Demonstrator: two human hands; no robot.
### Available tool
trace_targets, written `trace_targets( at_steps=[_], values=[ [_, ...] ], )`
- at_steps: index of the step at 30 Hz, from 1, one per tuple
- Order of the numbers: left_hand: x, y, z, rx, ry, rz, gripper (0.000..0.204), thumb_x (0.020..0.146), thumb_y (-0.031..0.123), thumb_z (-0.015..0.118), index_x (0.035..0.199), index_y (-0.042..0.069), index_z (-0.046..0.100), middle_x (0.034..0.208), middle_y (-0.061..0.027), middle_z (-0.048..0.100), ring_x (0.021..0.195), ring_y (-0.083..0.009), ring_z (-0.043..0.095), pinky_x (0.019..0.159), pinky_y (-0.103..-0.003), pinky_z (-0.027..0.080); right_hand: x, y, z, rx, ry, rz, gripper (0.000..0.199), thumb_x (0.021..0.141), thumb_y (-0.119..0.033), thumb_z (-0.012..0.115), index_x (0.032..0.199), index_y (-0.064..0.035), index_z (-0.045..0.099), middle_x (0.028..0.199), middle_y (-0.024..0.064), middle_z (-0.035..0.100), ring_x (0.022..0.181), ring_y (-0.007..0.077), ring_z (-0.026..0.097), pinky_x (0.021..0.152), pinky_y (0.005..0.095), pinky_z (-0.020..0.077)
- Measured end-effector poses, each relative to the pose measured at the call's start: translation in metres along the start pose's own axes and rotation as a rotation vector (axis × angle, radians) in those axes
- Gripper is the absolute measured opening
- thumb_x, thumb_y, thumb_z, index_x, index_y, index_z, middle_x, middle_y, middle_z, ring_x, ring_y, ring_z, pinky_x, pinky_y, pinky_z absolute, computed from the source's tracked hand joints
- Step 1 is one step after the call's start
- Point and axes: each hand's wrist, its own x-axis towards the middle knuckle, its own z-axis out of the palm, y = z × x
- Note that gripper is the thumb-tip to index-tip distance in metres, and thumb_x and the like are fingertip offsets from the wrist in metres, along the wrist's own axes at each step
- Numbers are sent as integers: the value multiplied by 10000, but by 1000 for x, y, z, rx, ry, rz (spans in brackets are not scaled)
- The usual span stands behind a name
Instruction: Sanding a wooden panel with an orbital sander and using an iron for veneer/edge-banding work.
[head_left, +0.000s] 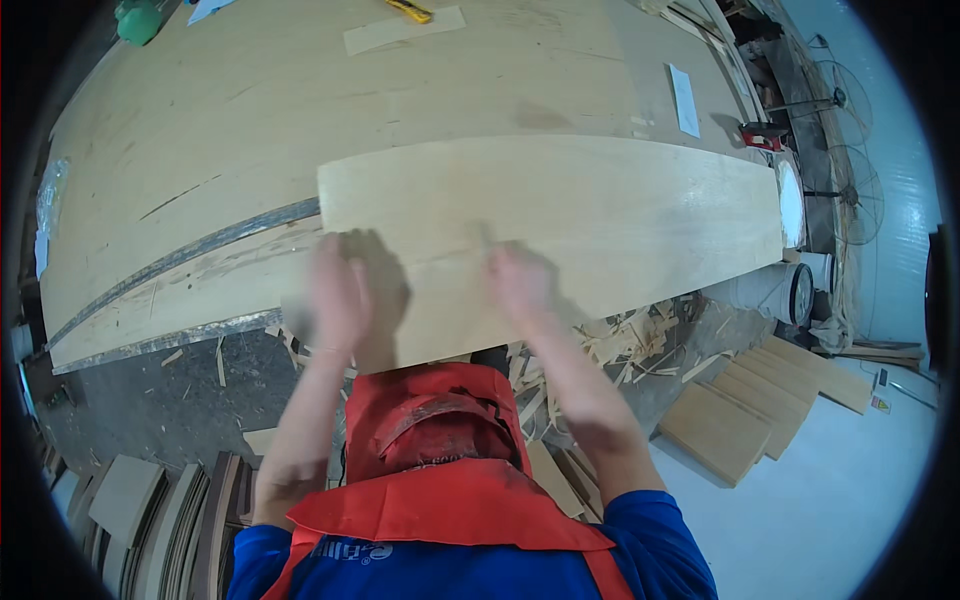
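Observation:
A large pale plywood board (600, 200) lies across the workbench in front of me, overhanging its near edge. My left hand (340, 295) is at the board's left end, smeared by motion; a pale grey blur beside it cannot be made out. Over the middle of the board, my right hand (522, 285) is closed with its fingers curled. A thin blurred shape rises from its fingertips, too smeared to name. Both hands cast shadows on the board.
The broad wooden workbench (240, 110) has a dark curved strip (190, 245) at left. A yellow utility knife (410, 11) lies at the far side. Wood offcuts (630, 345) litter the floor; stacked boards (715, 432) stand right, panels (125, 500) lower left. Fans (850, 195) stand far right.

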Motion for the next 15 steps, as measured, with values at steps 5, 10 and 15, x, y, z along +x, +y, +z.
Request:
trace_targets(
  at_steps=[5,10,15],
  values=[
    [-28,95,85,318,-46,-94,639,1023,297,571,1543,-44,425,1581,-298,439,1522,-468,352,1277,-559,247,16,158,-45,47,193,245,213,977,-305,653,1022,-100,692,867,162,757,802,367,749,691,513,595],
    [-23,104,103,397,-22,-96,629,1030,311,558,1531,-50,436,1592,-277,438,1538,-449,335,1282,-576,211,12,120,-28,94,48,3,274,1008,-347,612,1092,-94,676,875,181,750,813,378,748,700,521,590],
    [-28,102,100,447,-35,-107,628,1021,296,564,1534,-41,438,1589,-271,441,1535,-442,343,1279,-572,223,21,201,-43,72,-163,42,293,1010,-326,603,1160,-78,646,936,196,747,867,367,743,721,526,587]
  ],
)
